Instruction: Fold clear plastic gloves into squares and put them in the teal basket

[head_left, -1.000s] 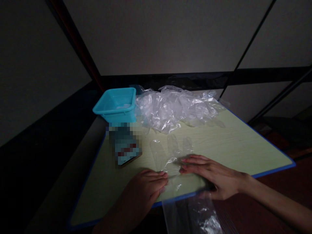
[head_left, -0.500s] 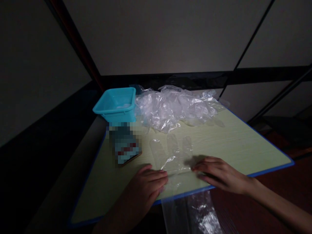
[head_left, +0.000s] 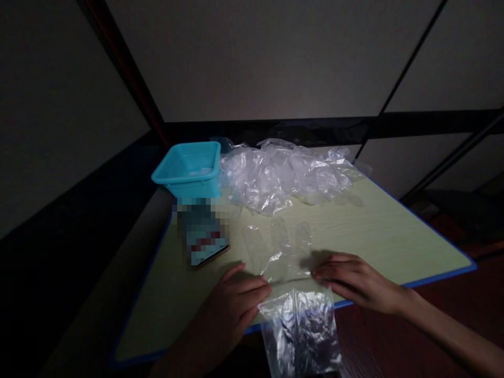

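A clear disposable plastic glove (head_left: 280,260) lies flat on the table, its finger parts pointing away from me. Its cuff part runs toward me and hangs over the blue-edged front of the table. At the glove's left side, my left hand (head_left: 240,299) is closed, with the fingertips on the plastic near a crosswise fold. My right hand (head_left: 354,278) is closed at the opposite side, its fingertips together on the film and the thumb tucked below. The exact grip of both hands is partly hidden.
A heap of crumpled clear plastic gloves (head_left: 283,176) covers the back of the table (head_left: 394,236). To its left stands a turquoise plastic basket (head_left: 192,184) with something pale inside. A phone-like device (head_left: 205,233), pixelated, lies in front of the basket. Wall panels rise behind.
The hanging cuff part has lifted and spread flatter near the table edge, catching more light. Both hands stay at nearly the same places beside the glove.
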Demonstrator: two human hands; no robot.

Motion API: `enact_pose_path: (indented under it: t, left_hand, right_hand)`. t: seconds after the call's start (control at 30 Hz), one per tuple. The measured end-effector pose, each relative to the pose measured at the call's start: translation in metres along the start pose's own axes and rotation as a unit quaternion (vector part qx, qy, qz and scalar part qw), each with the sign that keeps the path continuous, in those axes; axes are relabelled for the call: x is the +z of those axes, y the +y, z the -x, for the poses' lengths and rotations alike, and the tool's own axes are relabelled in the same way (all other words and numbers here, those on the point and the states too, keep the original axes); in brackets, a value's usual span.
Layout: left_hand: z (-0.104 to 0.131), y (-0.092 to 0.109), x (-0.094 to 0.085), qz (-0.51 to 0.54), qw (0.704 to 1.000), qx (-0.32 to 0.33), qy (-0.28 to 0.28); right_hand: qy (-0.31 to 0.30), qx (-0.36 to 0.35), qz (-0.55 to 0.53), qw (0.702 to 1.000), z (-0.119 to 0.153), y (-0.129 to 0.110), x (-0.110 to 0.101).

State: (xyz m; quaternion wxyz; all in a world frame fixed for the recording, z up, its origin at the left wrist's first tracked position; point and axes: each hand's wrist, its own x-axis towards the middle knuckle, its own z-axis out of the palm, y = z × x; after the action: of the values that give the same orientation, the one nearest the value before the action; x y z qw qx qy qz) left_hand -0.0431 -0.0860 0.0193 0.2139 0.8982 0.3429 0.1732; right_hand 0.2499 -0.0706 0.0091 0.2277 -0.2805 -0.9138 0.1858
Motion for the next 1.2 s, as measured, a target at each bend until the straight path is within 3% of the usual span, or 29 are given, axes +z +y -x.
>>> enact_pose_path:
  t: [0.33,0.5,0.67,0.77,1.07,1.2]
  left_hand:
    - [-0.005,-0.009,0.006,0.034,0.995,-0.056,0.078]
    - [-0.01,-0.007,0.006,0.049,0.979,-0.159,0.118]
    - [-0.019,-0.004,0.006,0.125,0.957,-0.236,0.11]
    - [-0.025,-0.004,0.008,0.12,0.947,-0.265,0.136]
    - [-0.037,-0.002,0.015,0.199,0.897,-0.341,0.197]
    - [-0.04,-0.001,0.019,0.204,0.887,-0.366,0.196]
  right_hand:
    - [0.033,0.014,-0.026,0.999,-0.003,0.0,0.0]
    - [0.045,0.107,-0.1,0.988,-0.006,0.002,0.002]
    - [0.063,0.223,-0.186,0.955,-0.015,0.002,0.004]
    - [0.096,0.27,-0.209,0.935,-0.021,0.002,0.007]
    - [0.127,0.353,-0.165,0.912,-0.035,0.0,0.014]
    - [0.124,0.36,-0.133,0.915,-0.038,0.0,0.016]
